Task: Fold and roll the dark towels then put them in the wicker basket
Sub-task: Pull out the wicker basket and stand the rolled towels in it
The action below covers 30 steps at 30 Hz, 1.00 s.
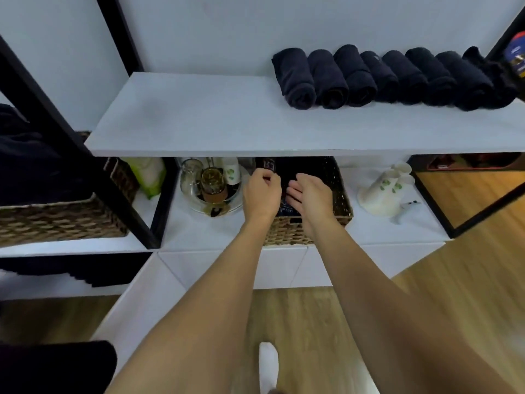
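The upper shelf (199,118) lay bare across its left and centre, while rolled dark towels (397,78) filled its right end. Below it, the wicker basket (341,194) at centre frame sat hemmed between glassware (207,183) at left and paper cups (389,189) at right, the shelf board close overhead.

Both hands (262,194) over wicker basket (338,191), rolled towels (389,78) above

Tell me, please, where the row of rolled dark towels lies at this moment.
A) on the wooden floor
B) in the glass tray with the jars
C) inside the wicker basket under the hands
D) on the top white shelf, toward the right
D: the rolled dark towels lie side by side on the top white shelf, while both hands reach into the wicker basket on the level below.
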{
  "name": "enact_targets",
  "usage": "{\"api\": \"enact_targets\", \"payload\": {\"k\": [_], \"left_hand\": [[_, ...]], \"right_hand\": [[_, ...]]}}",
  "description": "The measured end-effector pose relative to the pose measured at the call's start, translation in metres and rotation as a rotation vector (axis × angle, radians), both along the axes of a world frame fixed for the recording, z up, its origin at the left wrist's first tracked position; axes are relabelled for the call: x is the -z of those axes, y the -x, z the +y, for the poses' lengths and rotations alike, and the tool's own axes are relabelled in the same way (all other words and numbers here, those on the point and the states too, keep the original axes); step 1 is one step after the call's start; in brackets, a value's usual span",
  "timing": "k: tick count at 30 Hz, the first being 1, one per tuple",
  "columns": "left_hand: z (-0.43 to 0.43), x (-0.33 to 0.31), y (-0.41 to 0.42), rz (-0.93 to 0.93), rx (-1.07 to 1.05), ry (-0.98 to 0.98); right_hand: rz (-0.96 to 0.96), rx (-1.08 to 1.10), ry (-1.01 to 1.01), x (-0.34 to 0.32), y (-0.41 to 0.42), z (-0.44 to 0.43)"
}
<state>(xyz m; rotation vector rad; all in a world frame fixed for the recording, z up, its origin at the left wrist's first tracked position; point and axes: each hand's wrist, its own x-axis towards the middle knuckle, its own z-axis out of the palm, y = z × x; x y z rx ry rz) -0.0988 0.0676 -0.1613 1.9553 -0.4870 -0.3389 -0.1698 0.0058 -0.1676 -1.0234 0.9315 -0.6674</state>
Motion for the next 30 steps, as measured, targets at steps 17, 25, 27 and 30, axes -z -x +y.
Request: {"api": "enact_targets", "payload": {"k": [17,25,27,30], "left_hand": [[-0.084,0.141,-0.066,0.056,0.052,-0.502],[-0.084,0.158,-0.083,0.025,-0.008,-0.482],[-0.078,0.156,-0.082,0.014,-0.009,-0.474],[-0.059,0.150,-0.080,-0.035,0.010,-0.484]], "right_hand": [[0.912,-0.091,0.702,0.130,0.000,-0.162],[1.190,-0.192,0.617,0.138,-0.012,-0.208],[1.111,-0.202,0.571,0.137,-0.007,-0.214],[1.080,-0.205,0.555,0.137,0.010,-0.203]]}}
